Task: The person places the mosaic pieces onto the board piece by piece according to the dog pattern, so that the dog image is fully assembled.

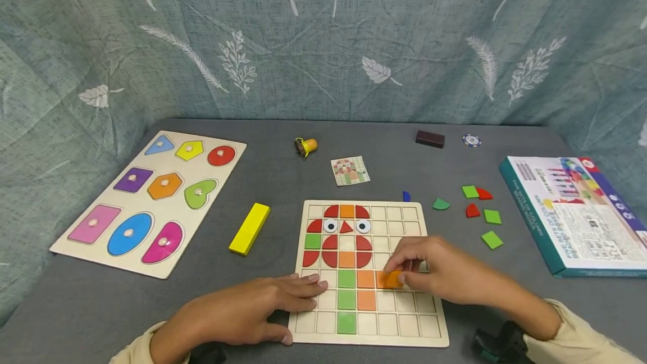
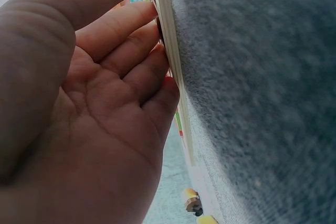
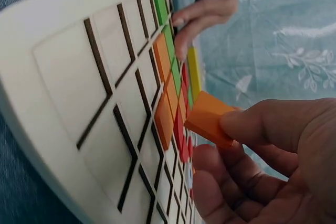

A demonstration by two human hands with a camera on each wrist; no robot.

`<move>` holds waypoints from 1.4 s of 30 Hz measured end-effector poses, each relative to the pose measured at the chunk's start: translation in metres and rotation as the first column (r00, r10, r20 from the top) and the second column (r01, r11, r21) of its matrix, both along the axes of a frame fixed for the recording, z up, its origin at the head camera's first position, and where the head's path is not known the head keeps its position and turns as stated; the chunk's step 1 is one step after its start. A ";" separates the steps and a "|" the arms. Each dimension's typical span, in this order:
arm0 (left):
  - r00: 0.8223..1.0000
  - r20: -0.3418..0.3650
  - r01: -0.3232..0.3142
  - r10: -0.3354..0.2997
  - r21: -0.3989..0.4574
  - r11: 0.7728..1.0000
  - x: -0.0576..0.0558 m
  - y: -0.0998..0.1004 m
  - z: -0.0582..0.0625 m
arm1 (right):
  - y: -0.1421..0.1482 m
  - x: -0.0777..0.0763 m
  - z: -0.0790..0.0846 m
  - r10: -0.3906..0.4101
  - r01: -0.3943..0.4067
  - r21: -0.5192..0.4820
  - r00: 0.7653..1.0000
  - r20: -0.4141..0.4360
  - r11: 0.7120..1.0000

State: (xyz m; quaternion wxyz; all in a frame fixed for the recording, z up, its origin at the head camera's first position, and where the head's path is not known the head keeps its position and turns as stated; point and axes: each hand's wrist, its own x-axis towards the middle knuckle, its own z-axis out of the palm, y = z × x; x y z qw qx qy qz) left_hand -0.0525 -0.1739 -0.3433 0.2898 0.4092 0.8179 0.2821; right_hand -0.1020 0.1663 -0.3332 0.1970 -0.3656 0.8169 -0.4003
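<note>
A wooden grid board point(image 1: 417, 330) lies flat, with red, green and orange tiles forming a bird-like picture with two round eyes. My right hand point(image 1: 437, 268) is over its right half and pinches an orange square tile point(image 3: 210, 119) between thumb and fingers. In the right wrist view this tile is held off the board. Another orange tile point(image 3: 164, 121) lies on the grid just beside it. My left hand point(image 1: 263, 305) rests on the board's left edge with fingers extended. The left wrist view shows its palm point(image 2: 110, 114) and fingertips touching the board's side.
Loose green tiles point(image 1: 492, 240) and red pieces point(image 1: 472, 210) lie right of the board, before a boxed set point(image 1: 601, 223). To the left are a yellow block point(image 1: 250, 229) and a shape puzzle point(image 1: 202, 223). Behind lie a picture card point(image 1: 350, 171), an acorn-like toy point(image 1: 305, 146) and a dark block point(image 1: 430, 139).
</note>
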 end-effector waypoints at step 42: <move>1.000 -0.013 -0.003 0.003 -0.002 1.000 0.000 0.001 0.001 | -0.018 0.011 -0.017 0.109 -0.106 0.052 0.992 -0.064 0.993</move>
